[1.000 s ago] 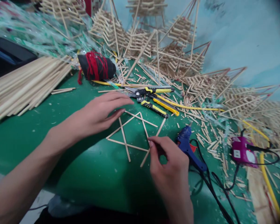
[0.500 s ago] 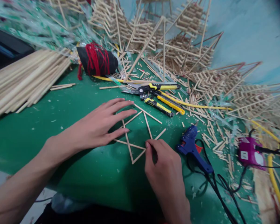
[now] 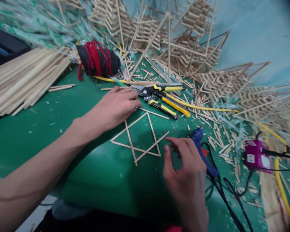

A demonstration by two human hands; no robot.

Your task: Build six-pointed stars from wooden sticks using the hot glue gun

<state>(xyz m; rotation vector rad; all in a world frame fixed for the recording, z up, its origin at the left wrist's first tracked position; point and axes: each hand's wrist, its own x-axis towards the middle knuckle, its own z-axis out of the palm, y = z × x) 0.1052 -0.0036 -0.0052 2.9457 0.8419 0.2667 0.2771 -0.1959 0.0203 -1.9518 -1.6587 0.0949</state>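
Note:
On the green table thin wooden sticks form a six-pointed star outline [image 3: 130, 146], its upper side partly under my left hand. My left hand [image 3: 118, 106] is closed, knuckles up, at the left end of a loose wooden stick [image 3: 154, 113]; its fingertips are partly hidden. This stick lies slanting above the star's top point. To the right of the star, my right hand [image 3: 185, 161] is open, thumb and forefinger apart with nothing between them, close to a stick's upper end. Behind my right hand lies a blue glue gun [image 3: 209, 164], partly covered.
Black-and-yellow cutters [image 3: 159, 93] and a yellow-handled knife [image 3: 176, 106] lie beyond the star. A long stick bundle [image 3: 26, 77] and a red-thread spool [image 3: 98, 59] are left. Stacked stick frames [image 3: 195, 54] line the back. A purple box [image 3: 257, 156] with cables sits right.
My right hand has let go of the star's right side and drawn back rightward. My left hand has moved up and curled its fingers; the loose stick has turned flatter.

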